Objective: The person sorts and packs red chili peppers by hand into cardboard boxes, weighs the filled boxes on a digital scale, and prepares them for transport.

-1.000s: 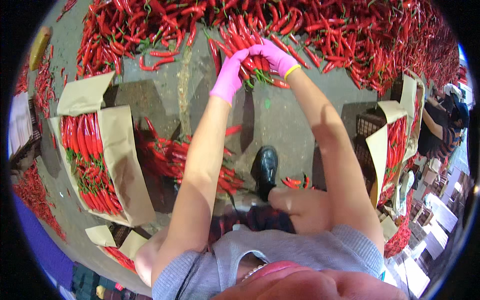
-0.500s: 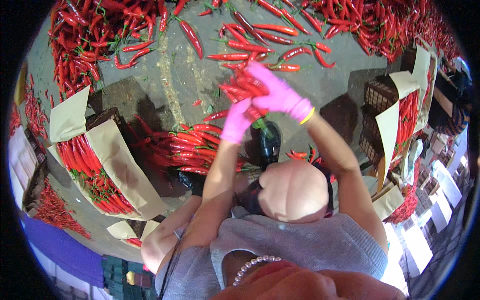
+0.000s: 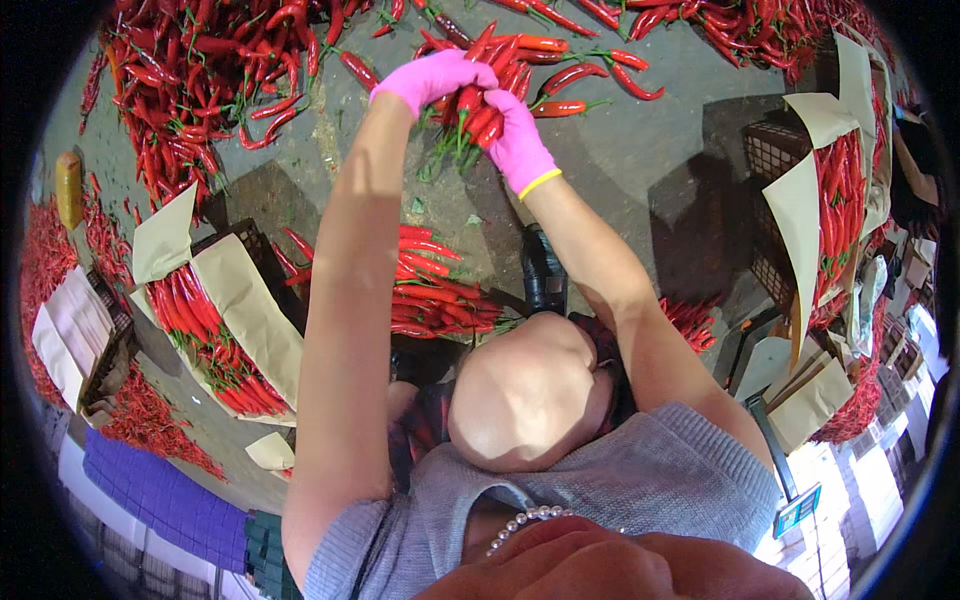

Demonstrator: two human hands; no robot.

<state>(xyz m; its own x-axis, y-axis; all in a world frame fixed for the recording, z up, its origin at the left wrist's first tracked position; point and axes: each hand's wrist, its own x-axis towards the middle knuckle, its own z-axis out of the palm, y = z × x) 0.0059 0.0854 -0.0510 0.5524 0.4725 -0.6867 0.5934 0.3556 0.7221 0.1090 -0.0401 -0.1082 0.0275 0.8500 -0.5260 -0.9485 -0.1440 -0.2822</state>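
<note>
Both pink-gloved hands have their fingers curled tight round one bundle of red chillies (image 3: 478,108), the left hand (image 3: 432,78) gripping its far-left side and the right hand (image 3: 518,143) closed on its near-right side, green stems hanging down between them, the bundle held up over the grey floor (image 3: 640,170). Near below the hands a sorted pile of chillies (image 3: 430,290) lies on the floor beside a black shoe (image 3: 545,275). Further out, a paper-lined crate (image 3: 215,325) of chillies sits at the left, another paper-lined crate (image 3: 830,190) at the right, and a loose heap of chillies (image 3: 200,90) spreads across the far side.
</note>
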